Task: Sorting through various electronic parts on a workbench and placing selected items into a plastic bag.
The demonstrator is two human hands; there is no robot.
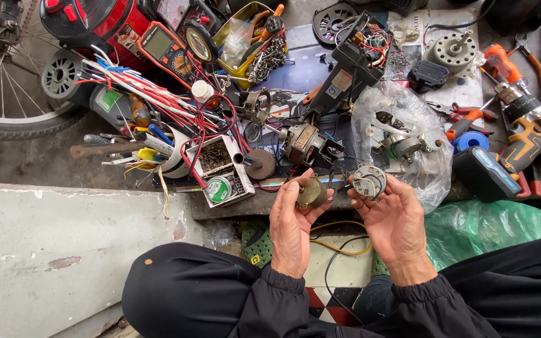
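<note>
My left hand (pixel 291 226) is closed around a small brass-coloured round motor part (pixel 312 192), held just above my lap. My right hand (pixel 394 218) grips a round grey timer-like part (pixel 369 181) with thin wires across its face, fingers curled round its rim. The two parts sit a few centimetres apart at the near edge of a cluttered work surface. A dark wire runs from between the parts toward a small bare motor (pixel 306 145) lying just beyond my hands. My black sleeves and knees fill the bottom of the view.
Beyond my hands lie a clear plastic bag of parts (pixel 402 134), an orange multimeter (pixel 161 45), a bundle of red, white and blue wires (pixel 142 87), a solder spool (pixel 218 189), a cordless drill (pixel 530 128) and pliers. A bicycle wheel (pixel 1 94) stands at left, a concrete slab (pixel 51 250) below it.
</note>
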